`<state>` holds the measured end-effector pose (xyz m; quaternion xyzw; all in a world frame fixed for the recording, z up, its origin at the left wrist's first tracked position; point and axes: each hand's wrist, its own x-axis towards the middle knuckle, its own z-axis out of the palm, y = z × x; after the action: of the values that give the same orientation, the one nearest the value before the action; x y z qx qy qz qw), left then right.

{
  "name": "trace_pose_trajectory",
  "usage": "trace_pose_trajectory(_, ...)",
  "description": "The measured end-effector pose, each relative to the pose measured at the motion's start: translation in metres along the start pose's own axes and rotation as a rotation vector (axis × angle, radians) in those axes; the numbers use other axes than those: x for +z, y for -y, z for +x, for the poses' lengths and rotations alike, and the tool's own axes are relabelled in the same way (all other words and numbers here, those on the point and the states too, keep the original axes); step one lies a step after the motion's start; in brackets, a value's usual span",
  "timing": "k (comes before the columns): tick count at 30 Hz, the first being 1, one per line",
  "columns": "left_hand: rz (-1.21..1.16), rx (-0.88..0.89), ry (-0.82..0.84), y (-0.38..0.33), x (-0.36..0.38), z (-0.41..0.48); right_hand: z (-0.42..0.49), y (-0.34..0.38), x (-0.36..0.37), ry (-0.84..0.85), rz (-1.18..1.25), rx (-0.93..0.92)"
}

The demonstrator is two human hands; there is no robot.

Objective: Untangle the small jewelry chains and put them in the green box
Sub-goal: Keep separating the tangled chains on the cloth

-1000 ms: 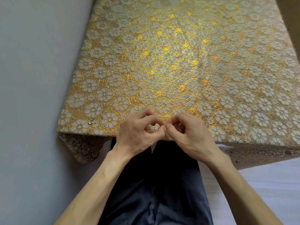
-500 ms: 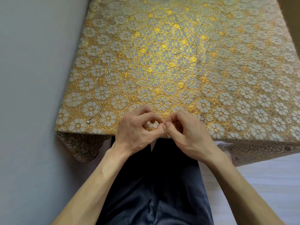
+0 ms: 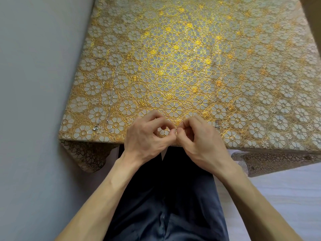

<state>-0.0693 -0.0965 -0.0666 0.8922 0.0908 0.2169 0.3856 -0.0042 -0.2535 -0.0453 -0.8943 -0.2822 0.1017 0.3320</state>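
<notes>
A gold flower-patterned lace cloth (image 3: 191,49) covers the tabletop (image 3: 73,139) and hangs over its near edge and near-left corner. A grey wall (image 3: 34,84) runs along the left edge. Below the near edge are the person's dark trousers (image 3: 173,197), with a pale surface (image 3: 278,197) to their right.

Two laid-out chains (image 3: 113,89), thin and silver, lie stretched side by side near the left edge, running from mid-depth towards the near-left corner. They are well apart from the hands. A small silver piece (image 3: 217,125) lies just beyond the right hand's knuckles. Whether it joins the pinched chain cannot be told.

The left hand (image 3: 147,136) and right hand (image 3: 201,143) meet at the middle of the near edge. Both have curled fingers, and the thumb and forefinger tips are pressed together on a chain (image 3: 175,130). Only a glint of it shows between the fingertips. The fingers hide the rest, and the busy cloth pattern makes fine links hard to pick out. The right edge and far edge of the tabletop are cut off.

Compared with half a second ago, the hands stay in the same spot with the same pinch, and the laid-out chains have not moved.
</notes>
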Motion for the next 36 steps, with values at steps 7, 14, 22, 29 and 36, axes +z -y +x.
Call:
trace_pose_trajectory(7, -0.042, 0.032, 0.027, 0.003, -0.003, 0.0, 0.0, -0.004, 0.001, -0.012, -0.012, 0.073)
trace_pose_trajectory(14, -0.014, 0.026, 0.049, 0.001, -0.003, 0.002, -0.003, -0.004, -0.012, -0.073, 0.067, 0.0)
trace_pose_trajectory(22, -0.005, 0.036, 0.066, 0.002, -0.003, 0.002, -0.006, -0.006, -0.008, -0.079, 0.003, -0.093)
trace_pose_trajectory(29, -0.006, 0.047, 0.064, 0.002, -0.002, 0.002, -0.006, -0.004, -0.006, -0.119, -0.144, -0.15)
trace_pose_trajectory(36, 0.002, 0.036, 0.082, 0.003, -0.002, 0.002, -0.003, -0.003, -0.003, -0.135, -0.266, -0.258)
